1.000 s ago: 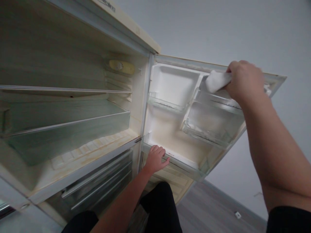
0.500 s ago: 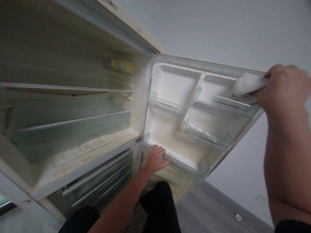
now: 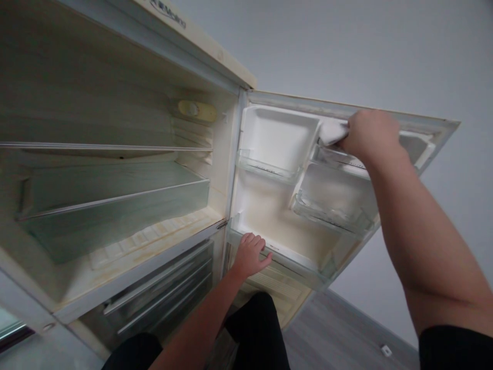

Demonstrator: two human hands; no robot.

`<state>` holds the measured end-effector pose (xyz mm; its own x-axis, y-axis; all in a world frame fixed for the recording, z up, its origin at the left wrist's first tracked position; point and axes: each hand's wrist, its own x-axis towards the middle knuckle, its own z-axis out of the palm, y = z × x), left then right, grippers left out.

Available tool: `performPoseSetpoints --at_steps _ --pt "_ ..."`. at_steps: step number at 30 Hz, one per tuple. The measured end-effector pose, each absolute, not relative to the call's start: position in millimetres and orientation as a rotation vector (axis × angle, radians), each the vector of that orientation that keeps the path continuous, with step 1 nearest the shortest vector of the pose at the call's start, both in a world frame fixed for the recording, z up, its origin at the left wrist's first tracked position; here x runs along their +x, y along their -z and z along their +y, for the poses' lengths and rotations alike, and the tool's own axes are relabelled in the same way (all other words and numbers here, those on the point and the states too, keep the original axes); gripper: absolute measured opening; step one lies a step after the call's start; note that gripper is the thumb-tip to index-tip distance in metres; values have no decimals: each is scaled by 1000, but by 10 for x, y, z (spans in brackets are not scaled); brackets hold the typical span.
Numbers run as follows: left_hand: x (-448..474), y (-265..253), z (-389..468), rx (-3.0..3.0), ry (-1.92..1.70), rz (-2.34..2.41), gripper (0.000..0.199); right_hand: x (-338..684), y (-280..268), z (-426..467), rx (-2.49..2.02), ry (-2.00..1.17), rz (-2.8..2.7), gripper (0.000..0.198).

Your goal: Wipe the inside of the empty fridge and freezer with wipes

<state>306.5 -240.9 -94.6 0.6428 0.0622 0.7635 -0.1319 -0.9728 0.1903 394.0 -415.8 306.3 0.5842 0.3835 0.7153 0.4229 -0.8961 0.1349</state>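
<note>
My right hand (image 3: 372,134) is closed around a white cloth (image 3: 333,132), which presses at the upper compartments of the open fridge door (image 3: 269,200), by the divider between them. The cloth covers the left end of the upper right door shelf (image 3: 356,163), and my hand hides part of it. My left hand (image 3: 252,255) has its fingers curled over the rim of the wide lower door shelf (image 3: 296,267), thumb apart from them.
To the left stands the stained fridge interior, with a glass shelf (image 3: 108,147), a clear drawer (image 3: 115,218) and a yellowish thermostat box (image 3: 197,110). Below it, a second compartment holds drawers (image 3: 162,288). My knee (image 3: 258,313) is close under the door. A small white object (image 3: 385,351) lies on the floor.
My right hand has moved the cloth leftward from the door's outer top corner to the divider. My left hand has stayed on the lower door shelf. The view has shifted slightly.
</note>
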Motion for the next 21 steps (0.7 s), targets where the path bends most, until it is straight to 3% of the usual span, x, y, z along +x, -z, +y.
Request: performPoseSetpoints --at_steps 7,12,17,21 --pt "3059 949 -2404 2628 -1237 -69 22 3978 -3084 -4311 -3017 1235 -374 42" --pt "3053 941 -2411 2627 -1225 -67 21 3958 -3140 -4587 -3118 1228 -203 31" --pt "3050 939 -2413 2619 -1218 -50 21 3752 -2935 -4896 -2937 1449 -133 48" --pt "3037 933 -2410 2616 -1215 -53 20 3575 -2382 -5031 -2566 1840 -335 42"
